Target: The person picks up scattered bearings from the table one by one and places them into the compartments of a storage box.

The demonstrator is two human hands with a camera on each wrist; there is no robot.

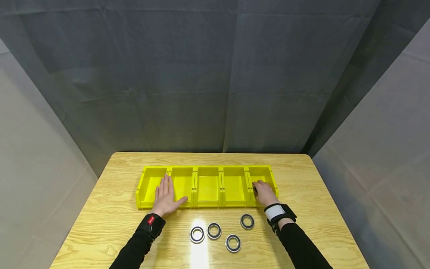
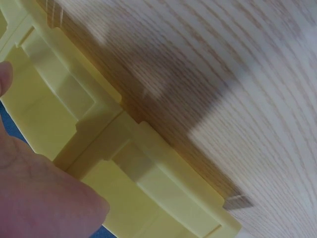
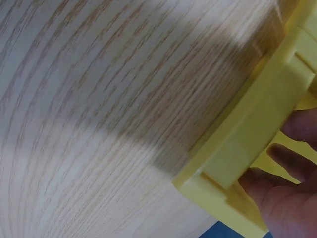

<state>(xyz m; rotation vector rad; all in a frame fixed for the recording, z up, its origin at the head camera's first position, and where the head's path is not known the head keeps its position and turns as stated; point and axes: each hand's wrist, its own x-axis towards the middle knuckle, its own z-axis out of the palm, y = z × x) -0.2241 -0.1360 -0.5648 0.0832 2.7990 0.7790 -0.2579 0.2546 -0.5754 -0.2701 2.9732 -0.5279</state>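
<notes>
A row of joined yellow bins lies across the table. My left hand is spread flat over the two leftmost bins, fingers straight, thumb pointing right. In the left wrist view its thumb side overlaps the bins' front wall. My right hand reaches into the rightmost bin and pinches a dark-edged ring bearing, mostly covered by the fingers. The right wrist view shows those fingers curled inside the bin's front wall; the bearing is hidden there.
Several ring bearings with dark faces and metal rims lie on the wooden table before the bins, among them one bearing near the right forearm and another bearing further left. Grey cloth hangs behind the table.
</notes>
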